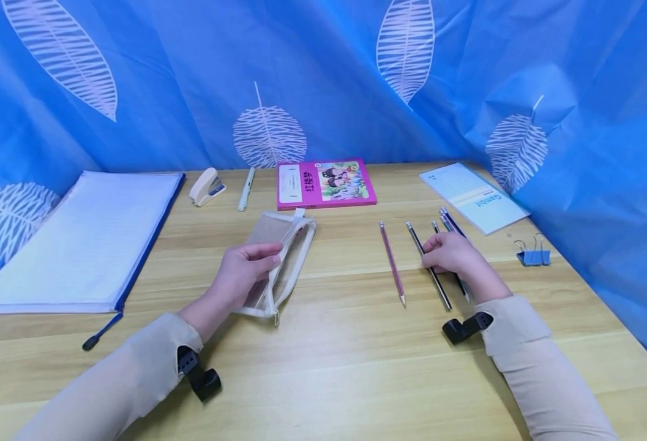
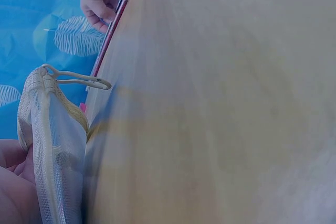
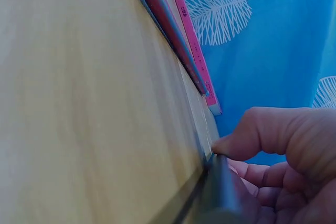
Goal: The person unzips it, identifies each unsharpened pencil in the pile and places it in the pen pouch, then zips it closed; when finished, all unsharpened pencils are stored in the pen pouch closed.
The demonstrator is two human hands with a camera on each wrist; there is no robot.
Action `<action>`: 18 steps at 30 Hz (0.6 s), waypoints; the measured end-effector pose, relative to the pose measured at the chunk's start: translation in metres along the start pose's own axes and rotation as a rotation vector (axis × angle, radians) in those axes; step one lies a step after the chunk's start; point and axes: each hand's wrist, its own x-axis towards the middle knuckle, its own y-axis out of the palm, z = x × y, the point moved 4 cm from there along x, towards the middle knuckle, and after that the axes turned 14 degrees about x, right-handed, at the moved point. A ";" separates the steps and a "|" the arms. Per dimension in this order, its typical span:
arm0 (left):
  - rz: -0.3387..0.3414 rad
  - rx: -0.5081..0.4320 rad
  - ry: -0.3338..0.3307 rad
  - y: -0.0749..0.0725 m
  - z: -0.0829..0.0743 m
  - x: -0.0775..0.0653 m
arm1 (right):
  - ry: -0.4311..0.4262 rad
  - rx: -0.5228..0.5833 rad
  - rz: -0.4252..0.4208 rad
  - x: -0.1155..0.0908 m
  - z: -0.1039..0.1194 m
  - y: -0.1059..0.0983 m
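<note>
In the head view my left hand (image 1: 239,272) grips a see-through mesh zip pouch (image 1: 270,226) by its edge. The pouch's mouth gapes, and its zipper pull (image 2: 84,78) sticks out in the left wrist view. Over on the right, thumb and fingers of my right hand (image 1: 454,254) pinch a black pencil (image 1: 441,291), which lies low along the tabletop. A red pencil (image 1: 393,266) lies to the left of it. Several more dark pencils (image 1: 455,225) lie partly hidden beneath and behind the right hand.
At the back are a stapler (image 1: 207,187), a pale green pen (image 1: 246,190) and a pink book (image 1: 327,184). A white zip folder (image 1: 81,245) covers the left side. On the right are a Gambit notebook (image 1: 474,199) and a blue binder clip (image 1: 534,257). A blue curtain (image 1: 323,73) hangs behind.
</note>
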 end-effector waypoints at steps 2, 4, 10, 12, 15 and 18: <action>-0.002 -0.004 0.001 0.001 0.000 0.000 | 0.006 0.038 -0.007 0.000 0.000 0.000; -0.004 -0.008 -0.001 0.001 0.001 0.001 | 0.013 0.099 -0.005 -0.001 -0.001 -0.001; -0.005 -0.026 -0.003 0.002 0.002 0.002 | 0.020 0.358 0.022 -0.001 0.002 0.000; -0.003 -0.033 0.000 0.002 0.001 0.002 | 0.016 0.436 0.025 -0.002 0.005 0.001; 0.001 -0.043 0.007 0.002 0.001 0.002 | 0.012 0.526 0.032 -0.003 0.009 0.004; 0.000 -0.046 0.013 0.002 0.001 0.002 | 0.004 0.601 0.049 -0.004 0.014 0.010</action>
